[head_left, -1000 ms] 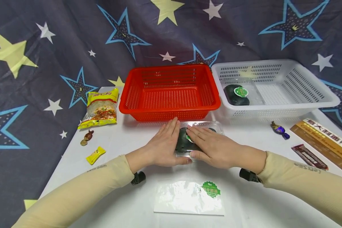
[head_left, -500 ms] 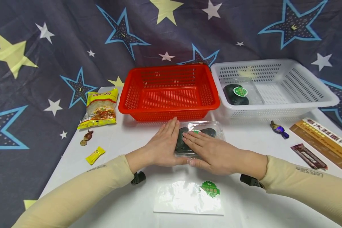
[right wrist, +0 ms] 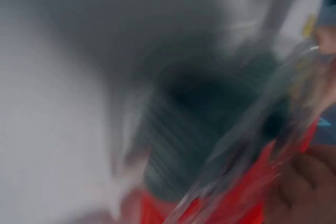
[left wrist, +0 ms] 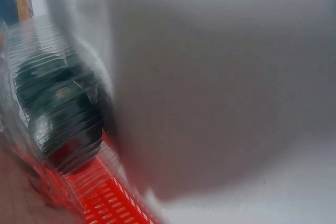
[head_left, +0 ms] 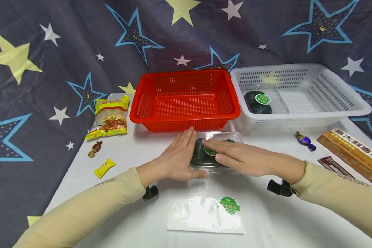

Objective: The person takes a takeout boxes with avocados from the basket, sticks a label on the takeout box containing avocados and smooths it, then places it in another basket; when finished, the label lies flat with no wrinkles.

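Note:
A clear plastic clamshell box (head_left: 217,169) holding dark green, rounded items (head_left: 198,157) lies on the white table in front of the red basket. My left hand (head_left: 179,160) rests along its left side, fingers straight and pointing away from me. Over the lid, my right hand (head_left: 249,157) extends its straight fingers across a round green sticker (head_left: 209,151), partly covering it. In the left wrist view, the dark items (left wrist: 68,124) show through the ribbed plastic. Blur in the right wrist view softens the dark contents (right wrist: 194,129).
A white sheet (head_left: 201,215) with another green sticker (head_left: 229,205) lies nearest me. Behind stand the red basket (head_left: 186,120) and a white basket (head_left: 310,117) containing a similar box (head_left: 280,101). A yellow food packet (head_left: 110,119), candies (head_left: 104,168), a wrapped bar (head_left: 336,167) and a brown carton (head_left: 350,151) flank them.
My right hand has shifted right and rolled more onto its edge, with its thumb moving away from the left thumb. The left hand keeps its place at the box.

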The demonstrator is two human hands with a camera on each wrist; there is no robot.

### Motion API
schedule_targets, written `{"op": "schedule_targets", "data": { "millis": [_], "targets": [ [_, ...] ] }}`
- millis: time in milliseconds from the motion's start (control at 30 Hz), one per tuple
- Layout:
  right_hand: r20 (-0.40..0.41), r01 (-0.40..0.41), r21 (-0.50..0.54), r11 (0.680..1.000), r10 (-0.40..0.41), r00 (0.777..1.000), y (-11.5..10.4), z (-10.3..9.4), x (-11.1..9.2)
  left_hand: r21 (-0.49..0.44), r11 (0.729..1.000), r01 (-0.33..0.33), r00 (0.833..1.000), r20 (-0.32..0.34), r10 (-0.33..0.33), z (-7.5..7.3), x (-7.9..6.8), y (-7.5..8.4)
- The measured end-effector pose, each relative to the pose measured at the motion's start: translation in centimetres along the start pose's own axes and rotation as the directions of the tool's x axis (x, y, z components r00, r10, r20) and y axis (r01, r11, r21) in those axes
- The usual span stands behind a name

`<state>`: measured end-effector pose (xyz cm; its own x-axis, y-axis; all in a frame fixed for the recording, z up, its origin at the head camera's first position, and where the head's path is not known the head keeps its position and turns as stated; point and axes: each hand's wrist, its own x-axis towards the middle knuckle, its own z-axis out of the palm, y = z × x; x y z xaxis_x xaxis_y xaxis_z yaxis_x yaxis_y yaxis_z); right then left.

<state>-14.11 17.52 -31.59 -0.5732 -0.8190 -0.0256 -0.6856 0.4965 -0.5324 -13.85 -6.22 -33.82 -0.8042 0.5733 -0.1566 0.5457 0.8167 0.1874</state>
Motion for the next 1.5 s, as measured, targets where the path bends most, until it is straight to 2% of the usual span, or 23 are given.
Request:
{"op": "schedule_targets", "data": {
  "millis": [67,167,300,467,667,800,1000,1367,1433,1500],
  "targets": [
    [-0.017,-0.016,-0.122,0.992,0.014,1.000,0.3,0.1,0.2,0.005,1.000,0.001,1.000,-0.005,-0.001,0.0,0.1,0.0],
    [-0.001,0.006,-0.290,0.957,-0.007,1.000,0.5,0.7,0.4,0.014,1.000,0.001,1.000,0.000,-0.001,0.0,0.2,0.0],
    [0.031,0.065,-0.392,0.918,-0.058,0.998,0.5,1.4,0.4,0.019,1.000,0.004,1.000,0.001,-0.004,0.0,0.2,0.0],
    [0.066,0.122,-0.383,0.916,-0.104,0.992,0.3,1.5,0.3,0.012,1.000,0.013,1.000,0.017,-0.013,-0.1,0.1,0.1],
    [0.101,0.134,-0.336,0.932,-0.105,0.989,0.0,1.5,0.1,0.018,1.000,0.004,1.000,0.017,-0.004,-0.1,-0.1,0.1],
    [0.098,0.161,-0.321,0.934,-0.136,0.986,0.1,1.5,-0.3,0.020,1.000,-0.001,1.000,0.014,0.001,0.0,-0.1,0.0],
    [0.062,0.234,-0.345,0.909,-0.226,0.972,0.6,1.7,-0.9,0.041,0.999,-0.013,1.000,-0.002,0.013,0.1,0.0,0.0],
    [-0.016,0.297,-0.415,0.860,-0.333,0.943,1.8,1.3,-3.3,0.049,0.999,-0.005,1.000,-0.005,0.006,0.1,0.0,0.0],
    [-0.042,0.303,-0.401,0.865,-0.348,0.937,1.8,0.9,-3.4,0.052,0.999,-0.006,1.000,-0.005,0.006,0.1,0.0,0.0],
    [-0.066,0.283,-0.371,0.884,-0.329,0.942,1.8,0.3,-3.3,0.052,0.999,-0.006,1.000,-0.003,0.006,0.0,0.0,-0.1]
  ]
}}
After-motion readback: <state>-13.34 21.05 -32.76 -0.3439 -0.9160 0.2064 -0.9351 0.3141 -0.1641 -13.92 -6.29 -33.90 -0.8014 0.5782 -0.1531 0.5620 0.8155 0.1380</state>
